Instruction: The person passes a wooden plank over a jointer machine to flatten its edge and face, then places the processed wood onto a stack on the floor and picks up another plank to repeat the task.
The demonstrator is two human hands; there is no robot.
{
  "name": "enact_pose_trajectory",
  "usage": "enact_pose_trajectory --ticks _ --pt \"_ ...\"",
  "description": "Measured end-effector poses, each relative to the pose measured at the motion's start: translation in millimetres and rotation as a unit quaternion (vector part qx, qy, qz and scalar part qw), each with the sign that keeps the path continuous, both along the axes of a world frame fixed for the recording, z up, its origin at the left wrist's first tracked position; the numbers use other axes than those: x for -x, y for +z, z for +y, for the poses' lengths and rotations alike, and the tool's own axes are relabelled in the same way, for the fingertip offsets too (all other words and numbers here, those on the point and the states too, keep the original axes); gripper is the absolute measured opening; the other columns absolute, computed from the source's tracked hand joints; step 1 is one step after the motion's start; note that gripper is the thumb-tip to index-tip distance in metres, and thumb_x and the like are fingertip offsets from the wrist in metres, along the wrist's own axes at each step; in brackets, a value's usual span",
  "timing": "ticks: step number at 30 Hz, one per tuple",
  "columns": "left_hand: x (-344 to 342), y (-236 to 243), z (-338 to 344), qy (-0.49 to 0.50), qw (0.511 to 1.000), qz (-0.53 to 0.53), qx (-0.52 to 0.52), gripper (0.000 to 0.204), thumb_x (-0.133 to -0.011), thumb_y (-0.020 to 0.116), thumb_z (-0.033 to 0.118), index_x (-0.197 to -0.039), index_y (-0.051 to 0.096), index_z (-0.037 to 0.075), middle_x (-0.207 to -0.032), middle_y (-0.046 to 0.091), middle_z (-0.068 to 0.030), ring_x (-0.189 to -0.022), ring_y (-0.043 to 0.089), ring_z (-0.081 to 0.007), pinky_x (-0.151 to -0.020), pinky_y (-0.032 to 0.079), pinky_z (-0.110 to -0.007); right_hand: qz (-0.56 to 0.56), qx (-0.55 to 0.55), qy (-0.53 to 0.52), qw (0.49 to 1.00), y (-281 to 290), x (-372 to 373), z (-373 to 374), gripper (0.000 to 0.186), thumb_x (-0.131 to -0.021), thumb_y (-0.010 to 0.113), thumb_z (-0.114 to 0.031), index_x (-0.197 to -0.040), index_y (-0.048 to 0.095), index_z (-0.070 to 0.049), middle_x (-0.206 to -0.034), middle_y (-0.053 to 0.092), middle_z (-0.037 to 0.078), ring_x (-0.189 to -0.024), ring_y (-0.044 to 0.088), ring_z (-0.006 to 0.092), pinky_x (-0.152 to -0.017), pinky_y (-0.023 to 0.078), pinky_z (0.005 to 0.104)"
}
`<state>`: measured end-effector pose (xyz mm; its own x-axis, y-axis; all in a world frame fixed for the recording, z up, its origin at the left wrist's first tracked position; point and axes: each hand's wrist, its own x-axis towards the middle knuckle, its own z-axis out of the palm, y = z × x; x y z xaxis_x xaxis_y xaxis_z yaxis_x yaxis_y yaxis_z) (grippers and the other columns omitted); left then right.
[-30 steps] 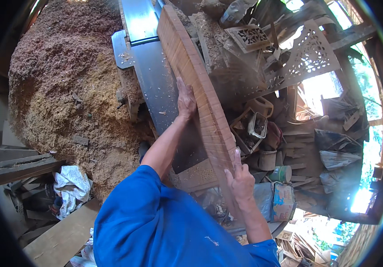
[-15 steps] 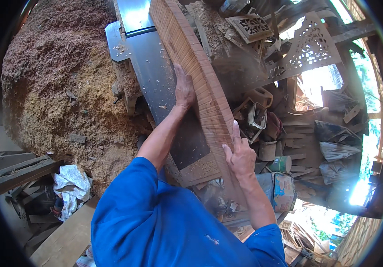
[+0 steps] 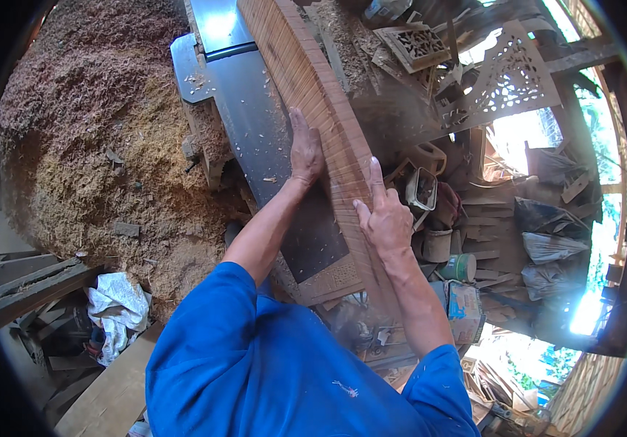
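A long, thick wooden plank (image 3: 318, 120) stands on edge along the dark metal bed of a jointer-like machine (image 3: 248, 109). Its far end runs out of the top of the view. My left hand (image 3: 305, 151) lies flat against the plank's left face, fingers stretched out and held together. Farther back along the board, my right hand (image 3: 385, 213) grips its upper edge. The right thumb presses on the left face while the index finger points forward along the edge; the other fingers curl over the far side, partly hidden.
A large heap of wood shavings (image 3: 102, 146) rises left of the machine. On the right lie carved fretwork panels (image 3: 412, 47), a rectangular open container (image 3: 422, 189), a green tub (image 3: 459, 268) and plastic bags (image 3: 554, 244). A white sack (image 3: 118, 309) sits at lower left near wooden beams.
My right hand has moved forward along the plank, nearer to my left hand. The plank appears shifted slightly forward. My left hand stays almost where it was.
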<state>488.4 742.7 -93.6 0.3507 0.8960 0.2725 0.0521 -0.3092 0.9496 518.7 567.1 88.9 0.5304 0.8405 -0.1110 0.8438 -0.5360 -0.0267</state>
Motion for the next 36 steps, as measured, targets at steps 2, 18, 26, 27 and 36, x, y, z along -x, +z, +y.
enact_pose_trajectory --ticks 2,18,26,27,36 --pt "-1.9 -0.1 1.2 -0.002 1.0 -0.004 0.005 0.064 -0.107 0.027 0.029 -0.151 0.008 -0.014 -0.16 0.006 -0.0326 -0.15 0.004 -0.0421 -0.124 0.005 -0.041 -0.015 -0.025 0.015 0.999 -1.3 -3.2 10.7 0.092 -0.086 0.071 -0.033 -0.159 0.017 -0.023 -0.085 0.059 0.02 -0.069 0.066 0.0395 -0.064 0.056 0.0495" --pt "1.5 -6.3 0.7 0.002 0.999 -0.041 0.016 0.066 -0.107 0.032 0.033 -0.154 0.01 -0.007 -0.161 0.008 -0.0288 -0.151 0.006 -0.0391 -0.124 0.007 -0.04 -0.008 -0.046 0.022 0.999 -0.9 -16.3 161.4 0.091 -0.083 0.073 -0.033 -0.157 0.021 -0.022 -0.089 0.068 0.027 -0.084 0.068 0.0453 -0.077 0.055 0.0525" --pt "6.5 -6.7 -1.6 -0.006 0.999 -0.042 -0.016 0.065 -0.107 0.03 0.034 -0.154 0.012 -0.008 -0.161 0.008 -0.0295 -0.151 0.007 -0.0393 -0.123 0.008 -0.041 -0.045 -0.052 0.053 0.996 -4.9 -30.0 267.7 0.087 -0.084 0.071 -0.039 -0.156 0.026 -0.017 -0.086 0.07 0.026 -0.084 0.069 0.0428 -0.076 0.055 0.0508" --pt "6.4 -4.8 -1.9 -0.011 0.999 -0.047 -0.016 0.065 -0.107 0.03 0.034 -0.154 0.012 -0.008 -0.161 0.008 -0.0294 -0.151 0.007 -0.0395 -0.123 0.009 -0.041 -0.056 -0.051 0.049 0.996 -5.3 -32.0 277.7 0.088 -0.085 0.071 -0.04 -0.156 0.025 -0.017 -0.087 0.07 0.026 -0.084 0.07 0.0425 -0.076 0.055 0.0505" --pt "9.9 -5.1 2.8 -0.023 0.997 -0.071 -0.004 0.072 -0.106 0.033 0.043 -0.156 0.008 -0.002 -0.161 0.009 -0.0289 -0.151 0.008 -0.0426 -0.123 0.01 -0.045 -0.059 -0.008 0.021 0.998 0.3 -30.6 362.5 0.081 -0.09 0.068 -0.042 -0.156 0.026 -0.022 -0.11 0.069 0.024 -0.105 0.068 0.0384 -0.09 0.055 0.0477"
